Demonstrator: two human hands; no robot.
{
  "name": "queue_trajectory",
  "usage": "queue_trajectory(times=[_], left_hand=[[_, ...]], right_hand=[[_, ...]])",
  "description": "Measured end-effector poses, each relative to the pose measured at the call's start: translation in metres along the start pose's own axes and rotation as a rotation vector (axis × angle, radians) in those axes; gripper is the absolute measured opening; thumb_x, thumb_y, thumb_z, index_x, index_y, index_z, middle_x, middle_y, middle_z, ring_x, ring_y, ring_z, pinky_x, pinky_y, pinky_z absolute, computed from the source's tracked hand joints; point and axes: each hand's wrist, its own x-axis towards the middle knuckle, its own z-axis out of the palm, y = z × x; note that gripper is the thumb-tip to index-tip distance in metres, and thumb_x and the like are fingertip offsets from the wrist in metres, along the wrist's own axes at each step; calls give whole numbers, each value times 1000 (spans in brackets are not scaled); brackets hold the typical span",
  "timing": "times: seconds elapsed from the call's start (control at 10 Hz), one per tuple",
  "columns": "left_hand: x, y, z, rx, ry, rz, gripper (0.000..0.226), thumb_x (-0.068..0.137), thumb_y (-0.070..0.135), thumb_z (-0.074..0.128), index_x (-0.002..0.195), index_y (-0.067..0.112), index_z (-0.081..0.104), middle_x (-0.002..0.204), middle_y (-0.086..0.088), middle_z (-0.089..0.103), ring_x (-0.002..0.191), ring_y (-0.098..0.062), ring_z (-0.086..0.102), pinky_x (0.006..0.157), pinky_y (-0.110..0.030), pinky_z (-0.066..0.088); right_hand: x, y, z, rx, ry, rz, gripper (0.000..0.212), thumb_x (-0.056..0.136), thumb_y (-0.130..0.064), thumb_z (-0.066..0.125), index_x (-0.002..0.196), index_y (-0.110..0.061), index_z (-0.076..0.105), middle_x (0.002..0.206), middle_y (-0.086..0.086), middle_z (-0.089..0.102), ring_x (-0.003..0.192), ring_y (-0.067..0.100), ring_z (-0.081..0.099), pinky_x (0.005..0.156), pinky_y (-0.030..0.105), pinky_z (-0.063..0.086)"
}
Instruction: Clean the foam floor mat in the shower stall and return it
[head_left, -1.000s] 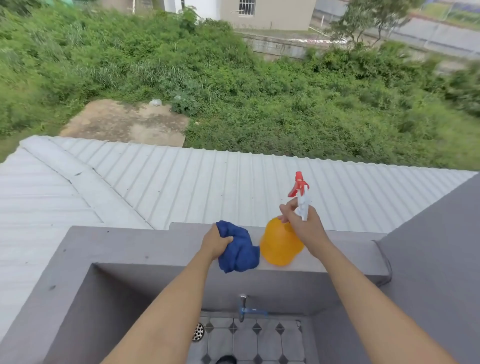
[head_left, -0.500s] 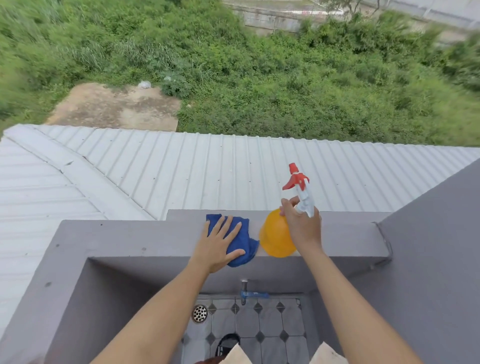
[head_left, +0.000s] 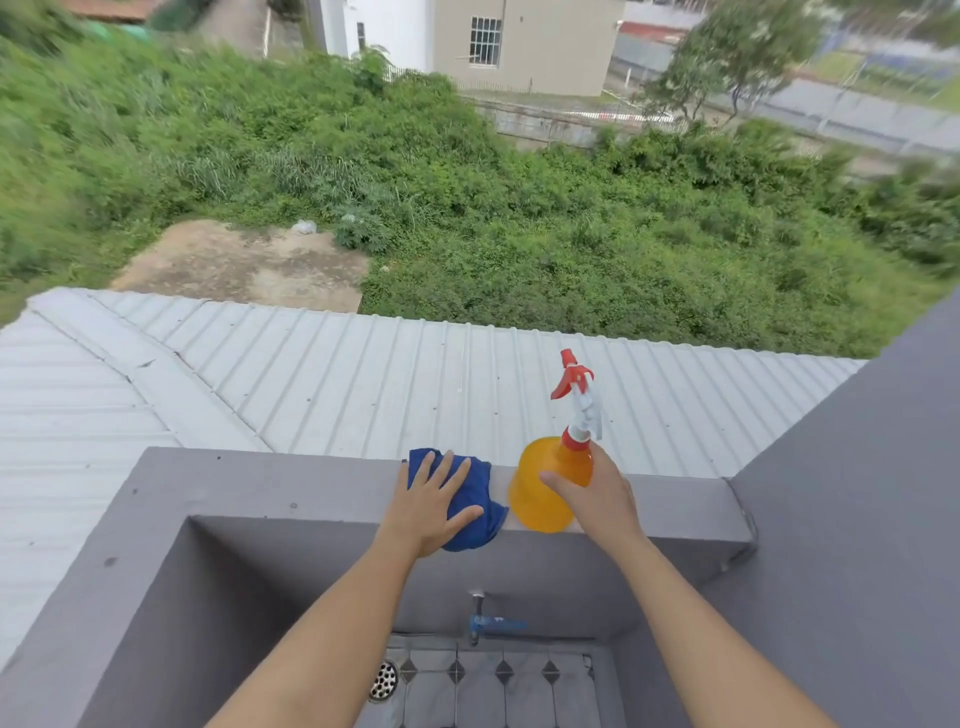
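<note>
Two hands on the grey wall ledge (head_left: 311, 483) at the far side of the stall. Left hand (head_left: 431, 506) lies flat with fingers spread wide, pressing the blue cloth (head_left: 475, 493) onto the ledge top. Right hand (head_left: 592, 491) is at the shoulder of the orange spray bottle (head_left: 540, 499), thumb on its near face; fingers look loosely set on it, not wrapped tight, so grip seems light. Bottle stands upright on the ledge, red trigger head up, just right of the cloth.

Foam floor mat: not in view. Only the tiled stall floor (head_left: 519, 686), the drain (head_left: 384, 679) and a blue tap (head_left: 491, 622) show below.

Risks, as judged: the ledge is narrow, with a metal roof (head_left: 260, 374) dropping away on the far side. A nudge as the right hand comes off could tip the top-heavy bottle off the far edge or down into the stall. The cloth overhangs the near edge; with the left hand lifted it could slide in onto the wet tiles.
</note>
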Motion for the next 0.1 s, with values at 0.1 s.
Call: queue_trajectory(times=[0.1], left_hand=[[-15, 5, -19, 7, 32, -38, 103, 64, 76, -18, 153, 28, -2, 162, 2, -1, 149, -24, -3, 118, -48, 0]], right_hand=[[-22, 6, -15, -74, -53, -19, 65, 92, -25, 61, 149, -21, 31, 146, -1, 46, 132, 24, 45, 98, 36, 39]])
